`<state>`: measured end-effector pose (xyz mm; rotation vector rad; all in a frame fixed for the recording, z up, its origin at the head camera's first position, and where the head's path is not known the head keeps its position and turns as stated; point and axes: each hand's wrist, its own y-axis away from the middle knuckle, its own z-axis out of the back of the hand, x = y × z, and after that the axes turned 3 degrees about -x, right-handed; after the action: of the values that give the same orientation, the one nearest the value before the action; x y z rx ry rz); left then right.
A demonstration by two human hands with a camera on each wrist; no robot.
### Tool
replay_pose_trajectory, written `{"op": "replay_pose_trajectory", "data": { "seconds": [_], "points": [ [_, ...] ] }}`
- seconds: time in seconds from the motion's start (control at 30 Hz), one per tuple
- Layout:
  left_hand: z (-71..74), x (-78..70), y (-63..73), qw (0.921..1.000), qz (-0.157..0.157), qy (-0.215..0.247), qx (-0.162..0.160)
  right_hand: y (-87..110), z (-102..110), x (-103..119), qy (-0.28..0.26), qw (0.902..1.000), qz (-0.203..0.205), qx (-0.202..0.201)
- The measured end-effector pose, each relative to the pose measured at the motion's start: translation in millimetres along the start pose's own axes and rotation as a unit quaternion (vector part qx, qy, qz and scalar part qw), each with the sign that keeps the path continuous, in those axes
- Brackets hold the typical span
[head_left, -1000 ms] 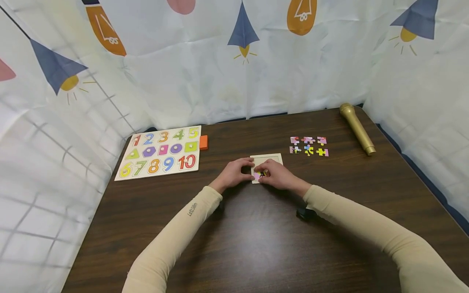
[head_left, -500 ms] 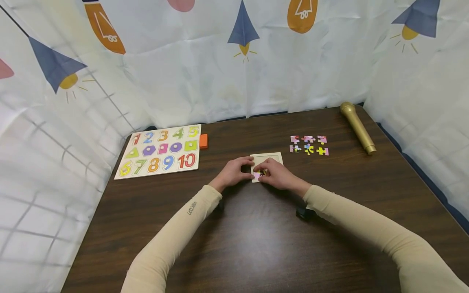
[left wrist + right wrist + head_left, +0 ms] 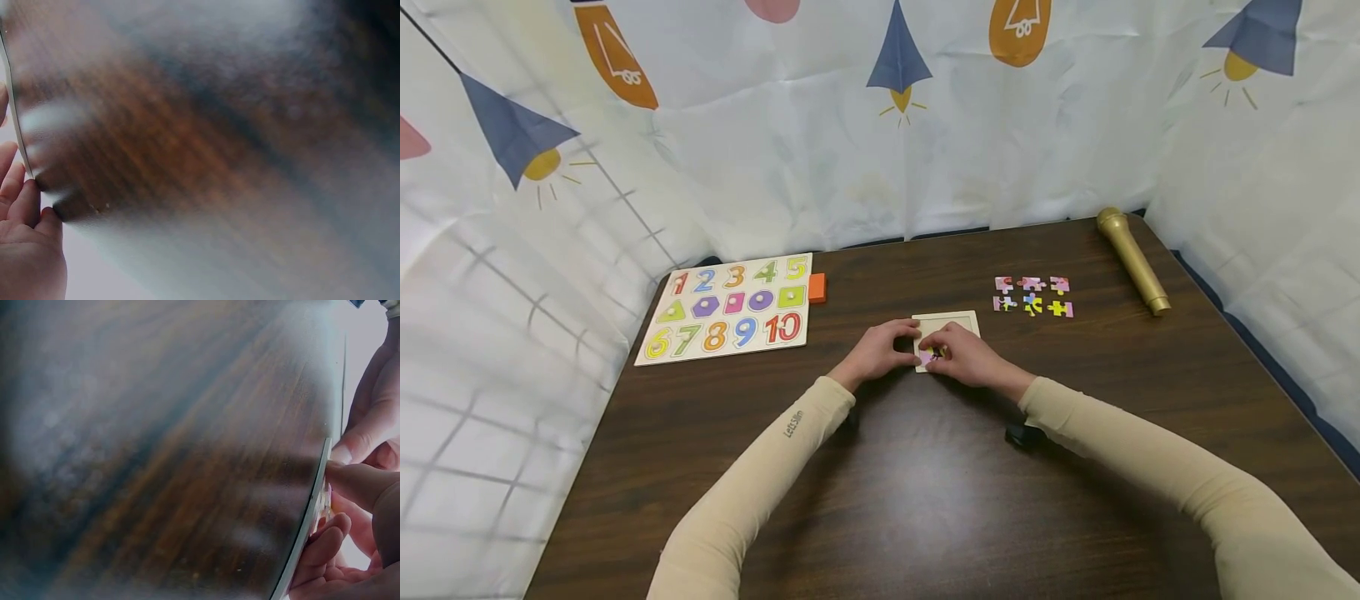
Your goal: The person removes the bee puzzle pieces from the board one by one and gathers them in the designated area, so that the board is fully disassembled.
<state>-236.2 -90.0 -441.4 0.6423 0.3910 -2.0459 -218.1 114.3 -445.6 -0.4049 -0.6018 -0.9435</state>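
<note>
A small wooden puzzle tray (image 3: pixel 955 317) lies on the table in the head view. My left hand (image 3: pixel 877 351) holds it at its left edge, thumb and fingers apart along the side. Inside its lower left corner is a pink puzzle piece (image 3: pixel 926 357), and my right hand (image 3: pixel 972 357) pinches a piece with dark and yellow print beside it, mostly covered by the fingers. The right wrist view has the tray's rim (image 3: pixel 304 522) edge-on, the right thumb close to the left one. In the left wrist view, left fingertips meet the tray edge (image 3: pixel 17 125).
Several loose jigsaw pieces (image 3: pixel 1032 284) lie in two rows right of the tray. A gold microphone (image 3: pixel 1133 262) rests at the far right. To the left are a number board (image 3: pixel 724 310) and an orange block (image 3: pixel 817 288). A printed curtain (image 3: pixel 820 167) hangs behind the table.
Both hands stay at the tray with almost no movement; the right fingers shift very slightly over the piece. The whole view moves up a little.
</note>
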Motion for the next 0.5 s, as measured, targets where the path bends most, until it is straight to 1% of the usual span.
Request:
{"op": "replay_pose_trajectory", "data": {
  "seconds": [0.23,0.5],
  "points": [
    [-0.2,0.6,0.4,1.0,-0.003,0.002,-0.003,-0.1,1.6,1.2,-0.001,1.0,-0.002,0.001],
    [0.4,-0.4,1.6,1.0,0.003,0.003,0.0,0.8,2.9,0.9,0.0,1.0,0.006,0.005]
  ]
}}
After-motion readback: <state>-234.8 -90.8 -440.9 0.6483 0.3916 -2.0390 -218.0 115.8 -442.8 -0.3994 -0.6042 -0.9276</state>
